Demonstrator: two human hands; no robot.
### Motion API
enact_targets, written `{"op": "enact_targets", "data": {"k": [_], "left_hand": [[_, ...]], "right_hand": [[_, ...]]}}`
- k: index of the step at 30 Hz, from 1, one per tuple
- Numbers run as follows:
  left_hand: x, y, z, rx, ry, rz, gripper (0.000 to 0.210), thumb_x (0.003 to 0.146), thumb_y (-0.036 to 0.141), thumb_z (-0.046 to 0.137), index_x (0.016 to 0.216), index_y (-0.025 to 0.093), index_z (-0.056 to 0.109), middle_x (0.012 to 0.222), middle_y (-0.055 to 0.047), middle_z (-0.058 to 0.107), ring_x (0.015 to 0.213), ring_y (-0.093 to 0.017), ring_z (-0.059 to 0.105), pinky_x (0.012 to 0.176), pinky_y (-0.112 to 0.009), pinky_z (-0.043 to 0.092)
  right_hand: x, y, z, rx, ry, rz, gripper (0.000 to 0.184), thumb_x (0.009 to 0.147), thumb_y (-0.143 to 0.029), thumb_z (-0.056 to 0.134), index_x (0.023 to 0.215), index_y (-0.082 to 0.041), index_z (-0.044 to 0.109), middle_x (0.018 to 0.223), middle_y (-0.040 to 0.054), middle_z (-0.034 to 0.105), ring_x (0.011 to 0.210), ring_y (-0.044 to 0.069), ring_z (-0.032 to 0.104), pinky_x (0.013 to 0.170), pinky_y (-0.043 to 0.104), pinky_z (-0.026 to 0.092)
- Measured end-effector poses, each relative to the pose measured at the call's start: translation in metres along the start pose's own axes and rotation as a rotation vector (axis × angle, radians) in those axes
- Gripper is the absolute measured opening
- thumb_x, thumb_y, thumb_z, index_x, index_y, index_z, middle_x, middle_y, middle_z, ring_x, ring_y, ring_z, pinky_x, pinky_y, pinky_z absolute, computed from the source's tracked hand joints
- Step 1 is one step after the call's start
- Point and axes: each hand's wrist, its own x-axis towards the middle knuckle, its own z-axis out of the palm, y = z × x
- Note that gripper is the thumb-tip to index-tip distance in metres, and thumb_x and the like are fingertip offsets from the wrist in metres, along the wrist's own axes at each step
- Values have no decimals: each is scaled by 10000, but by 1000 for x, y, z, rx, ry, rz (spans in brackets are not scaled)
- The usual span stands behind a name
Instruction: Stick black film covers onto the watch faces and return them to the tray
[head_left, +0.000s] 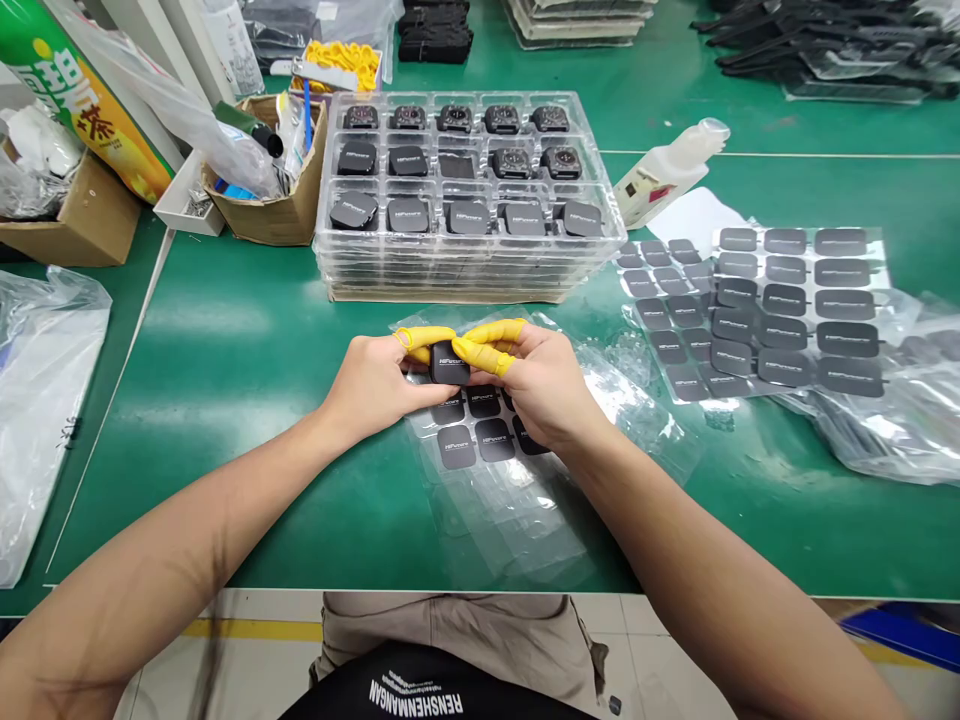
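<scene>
Both hands meet at a small black smartwatch body [448, 367], its face covered by a dark square marked "HiFuture". My left hand [375, 380] grips it from the left, a yellow finger cot on a finger. From the other side my right hand [551, 385] closes on its right edge, with yellow cots on its thumb and a finger. Just below them lies a clear sheet of dark HiFuture stickers [456, 447], partly hidden by my right hand. Beyond my hands, a stack of clear plastic trays [450, 270] carries rows of watch bodies, some with HiFuture faces.
More sticker sheets [784, 365] lie at the right beside crumpled clear plastic [885, 440]. A white bottle [660, 180] leans right of the trays. Cardboard boxes [274, 215] of small items stand at the left, near a plastic bag [45, 400]. Black straps [840, 45] are piled far right.
</scene>
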Motion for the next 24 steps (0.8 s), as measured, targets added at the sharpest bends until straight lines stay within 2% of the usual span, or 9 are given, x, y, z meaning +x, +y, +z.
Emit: {"op": "enact_targets", "data": {"k": [5, 18, 24], "left_hand": [[0, 0, 0, 11, 4, 21, 494, 696, 251, 866, 1187, 249, 809, 1023, 20, 842, 866, -186, 790, 872, -277, 638], [1, 1, 0, -10, -7, 2, 507, 697, 253, 843, 1202, 232, 801, 1045, 19, 843, 876, -185, 800, 885, -284, 647], [1, 2, 0, -1, -10, 0, 496, 703, 268, 847, 1195, 232, 803, 1046, 17, 842, 863, -180, 795, 864, -278, 643]], "right_hand": [[-1, -2, 1, 17, 1, 11, 483, 439, -494, 1051, 731, -235, 766, 793, 19, 747, 732, 183, 699, 675, 326, 631], [-2, -2, 4, 29, 34, 15, 481, 403, -459, 1059, 709, -230, 768, 782, 24, 756, 756, 191, 708, 673, 319, 632], [-1, 1, 3, -5, 19, -10, 503, 450, -517, 1041, 742, -225, 754, 798, 29, 751, 765, 197, 712, 695, 340, 638]]}}
